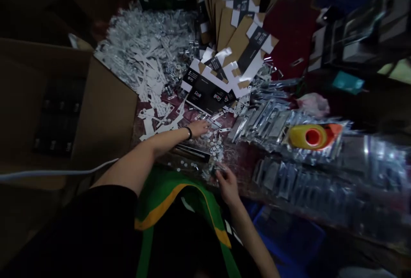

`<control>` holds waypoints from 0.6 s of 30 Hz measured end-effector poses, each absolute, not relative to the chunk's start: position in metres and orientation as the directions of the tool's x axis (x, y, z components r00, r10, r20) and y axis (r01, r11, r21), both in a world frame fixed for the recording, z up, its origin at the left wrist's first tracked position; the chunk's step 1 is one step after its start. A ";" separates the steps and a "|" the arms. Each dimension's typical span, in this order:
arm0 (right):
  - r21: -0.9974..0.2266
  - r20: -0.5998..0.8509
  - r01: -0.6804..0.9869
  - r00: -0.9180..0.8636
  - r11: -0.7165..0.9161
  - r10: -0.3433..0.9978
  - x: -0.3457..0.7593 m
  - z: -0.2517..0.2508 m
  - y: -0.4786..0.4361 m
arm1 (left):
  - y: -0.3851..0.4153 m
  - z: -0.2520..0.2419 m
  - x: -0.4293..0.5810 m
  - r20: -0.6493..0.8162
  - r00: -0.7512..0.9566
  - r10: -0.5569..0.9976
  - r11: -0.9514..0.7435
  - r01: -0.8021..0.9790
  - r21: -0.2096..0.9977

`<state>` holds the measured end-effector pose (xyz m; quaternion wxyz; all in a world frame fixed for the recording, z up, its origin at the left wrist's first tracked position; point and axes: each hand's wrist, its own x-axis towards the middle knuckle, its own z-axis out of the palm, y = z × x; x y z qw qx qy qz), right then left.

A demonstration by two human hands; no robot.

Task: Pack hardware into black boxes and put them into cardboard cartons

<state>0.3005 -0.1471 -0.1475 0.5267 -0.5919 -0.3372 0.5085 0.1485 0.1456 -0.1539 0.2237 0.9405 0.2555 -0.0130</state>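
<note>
Left hand (199,128) by small parts (217,116), right hand (228,183) near pale discs (216,149) (can't tell either grip)

A glossy dark-red table (246,156) carries heaped small silvery pieces (154,29), flat white paper-like strips (150,76) and flattened black-and-white cardboard cartons (205,94). Round white discs (216,148) and rowed clear-plastic packets (272,121) lie there too.

Packing workshop by the look of it: tabletop (241,154) heaped with shiny small parts (154,29), fanned flat printed cartons (236,34), rows of bagged pieces (284,179). Big cardboard box (107,102) alongside, dark boxes (58,115) inside. Worker's in a green-and-yellow apron (163,183).
</note>
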 end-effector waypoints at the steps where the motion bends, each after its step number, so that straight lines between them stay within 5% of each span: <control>1: -0.993 -0.109 0.016 0.223 -0.115 0.969 0.289 -0.150 -0.140 | 0.140 -0.141 0.129 -0.030 0.817 0.576 -0.732 0.532 0.425; 4: -0.899 0.198 0.403 0.032 0.169 0.980 0.256 -0.158 -0.105 | 0.093 -0.104 0.066 0.310 0.653 0.691 -0.713 0.546 0.439; 7: -0.701 0.155 0.700 -0.040 0.139 0.987 0.230 -0.168 -0.068 | 0.026 -0.092 0.026 0.397 0.802 0.445 -0.889 0.344 0.302; 9: -0.552 0.018 0.833 -0.011 0.019 1.000 0.219 -0.173 -0.055 | -0.001 -0.103 0.026 0.299 0.899 0.319 -0.942 0.264 0.209; 12: -0.431 -0.108 0.903 -0.043 -0.008 0.993 0.215 -0.180 -0.065 | -0.001 -0.129 0.056 0.030 0.911 0.412 -0.900 0.402 0.167; 16: -0.610 0.061 0.774 -0.168 0.170 0.984 0.249 -0.190 -0.110 | 0.010 -0.146 0.087 -0.322 0.714 0.621 -0.697 0.692 0.188; 18: -0.776 0.160 0.622 0.034 0.105 0.987 0.277 -0.198 -0.126 | 0.004 -0.145 0.073 -0.377 0.648 0.662 -0.630 0.753 0.189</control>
